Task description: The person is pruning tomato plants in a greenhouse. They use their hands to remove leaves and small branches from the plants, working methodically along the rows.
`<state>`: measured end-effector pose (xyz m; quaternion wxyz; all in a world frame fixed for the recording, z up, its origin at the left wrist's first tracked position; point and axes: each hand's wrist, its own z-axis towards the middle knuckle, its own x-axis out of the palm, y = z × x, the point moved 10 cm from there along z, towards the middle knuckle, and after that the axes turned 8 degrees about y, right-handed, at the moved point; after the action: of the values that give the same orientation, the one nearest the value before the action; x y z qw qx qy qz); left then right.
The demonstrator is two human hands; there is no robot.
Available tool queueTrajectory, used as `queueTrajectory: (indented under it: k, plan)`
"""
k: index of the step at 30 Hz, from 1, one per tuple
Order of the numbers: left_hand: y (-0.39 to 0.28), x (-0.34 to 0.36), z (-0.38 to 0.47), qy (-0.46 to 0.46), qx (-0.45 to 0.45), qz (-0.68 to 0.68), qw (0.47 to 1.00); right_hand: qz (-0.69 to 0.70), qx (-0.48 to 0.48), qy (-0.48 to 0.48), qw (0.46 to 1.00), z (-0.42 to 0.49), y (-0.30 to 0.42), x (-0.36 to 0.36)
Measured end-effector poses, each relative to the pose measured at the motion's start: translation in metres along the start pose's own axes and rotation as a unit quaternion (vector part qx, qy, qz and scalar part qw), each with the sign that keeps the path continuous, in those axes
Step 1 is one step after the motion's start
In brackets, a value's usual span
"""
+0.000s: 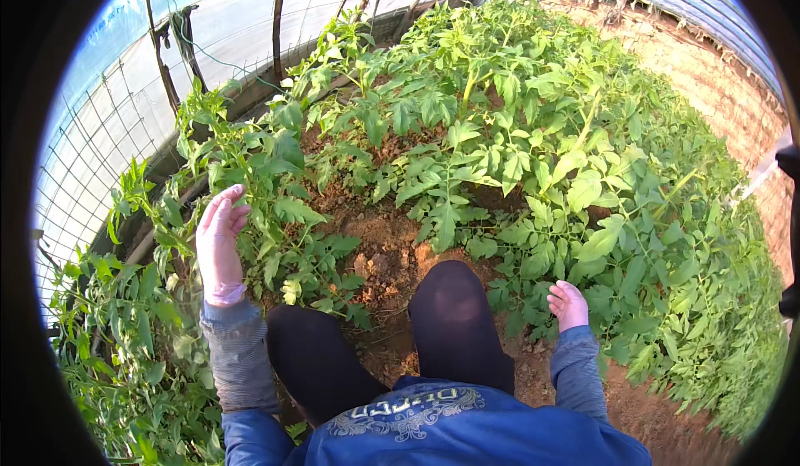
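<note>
Leafy tomato plants (450, 153) fill the ground before me and on both sides. My left hand (222, 238), in a thin pinkish glove, is raised beside the plants at left; its fingers are bent upward and I see nothing in them. My right hand (567, 305) is small in view, near the lower leaves at right. Its fingers are curled, and whether they hold anything is unclear. Between my knees and the plants lies brown, crumbly soil (381, 235).
Wire mesh (100, 128) and plastic sheeting (237, 16) line the left side, with dark curved supports (279, 29). An earthen wall (694, 66) rises at right. Dense foliage (712, 316) borders my right side; more plants (137, 341) stand at lower left.
</note>
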<state>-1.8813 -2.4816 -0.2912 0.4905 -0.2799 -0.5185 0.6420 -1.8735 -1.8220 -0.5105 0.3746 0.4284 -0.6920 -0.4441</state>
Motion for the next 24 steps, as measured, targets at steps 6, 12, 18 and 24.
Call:
queueTrajectory:
  k: [6, 12, 18, 24]
  plan:
    - [0.011, 0.057, -0.062, 0.080, -0.069, 0.039, 0.994, 0.038, -0.104, 0.120, 0.987, -0.012, 0.051, 0.035]
    - [-0.019, 0.155, -0.074, 0.254, -0.105, 0.087, 0.957, -0.088, -0.283, 0.271, 0.916, -0.055, 0.142, 0.131]
    - [0.004, 0.261, -0.045, 0.420, -0.074, 0.209, 0.880, -0.136, -0.366, 0.299, 0.871, 0.010, 0.169, 0.188]
    - [0.071, 0.382, 0.051, 0.476, 0.146, 0.307, 0.811, -0.168, -0.424, 0.243, 0.856, 0.061, 0.237, 0.252]
